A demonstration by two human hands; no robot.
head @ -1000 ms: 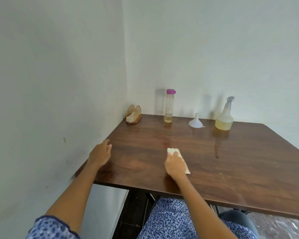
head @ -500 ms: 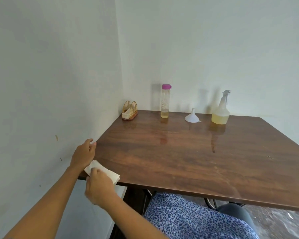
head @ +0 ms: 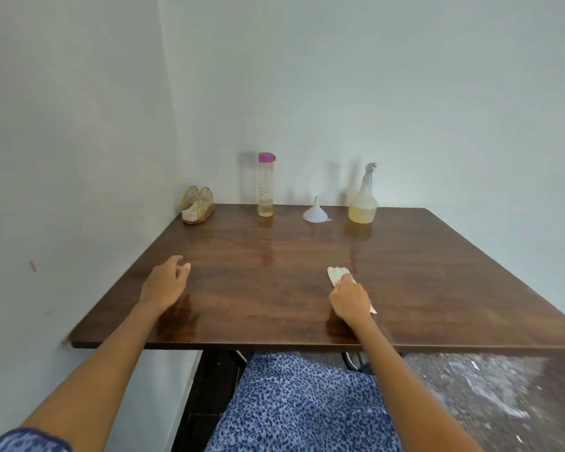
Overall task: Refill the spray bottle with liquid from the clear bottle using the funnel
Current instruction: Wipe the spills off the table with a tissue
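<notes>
Sweeping back from the table's (head: 470, 288) near-left corner, where both hands had met 0.5 s earlier, the hands had separated again. At about 9 o'clock on the tabletop the left hand (head: 165, 283) rested with its fingers loosely spread and holding nothing; at about 4 o'clock the right hand (head: 349, 298) pressed a folded white cloth (head: 336, 274) onto the wood, fingers curled over it. That looked like wiping, probably a tidy-up, while the task's own things stood untouched along the far edge. From 11 o'clock toward 1 o'clock stood a wire napkin holder (head: 198, 205), then the clear bottle (head: 266, 185) with its purple cap on and only a little yellowish liquid at the bottom, then the white funnel (head: 315, 210) resting mouth-down, then the spray bottle (head: 362, 199), sprayer head fitted, roughly a third full. Whether pouring had finished could not be told for certain. Most of the cloth was hidden beneath the right hand, any wet patch was lost in the table's glare, and the floor at lower right was blurred.
</notes>
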